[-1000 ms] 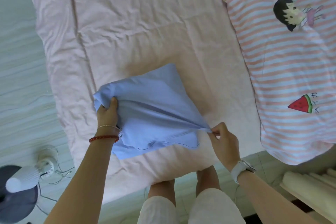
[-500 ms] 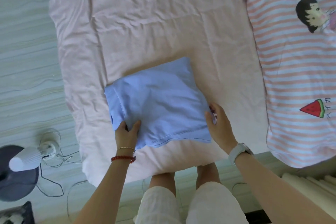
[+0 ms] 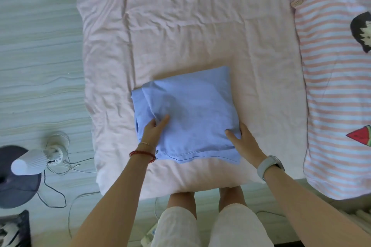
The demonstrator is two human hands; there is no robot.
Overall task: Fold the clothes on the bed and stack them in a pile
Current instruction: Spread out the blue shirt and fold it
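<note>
Soft blue folded garment [image 3: 192,114], roughly square, stitched hem nearest, flat on crinkled pale-pink quilt [image 3: 180,26]. Left hand [image 3: 153,132] gripping its left edge, thumb on top; right hand [image 3: 244,142] clasping right corner. Farther right, striped pink-white cloth [image 3: 331,86], cartoon prints.

Folded garment [image 3: 190,110] on the quilt [image 3: 180,26], centre frame

Left hand [image 3: 153,132] on its lower-left edge, right hand [image 3: 244,142] at its lower-right corner; striped cover [image 3: 331,106] along the right; fan [image 3: 30,163] on the floor, lower left.
</note>
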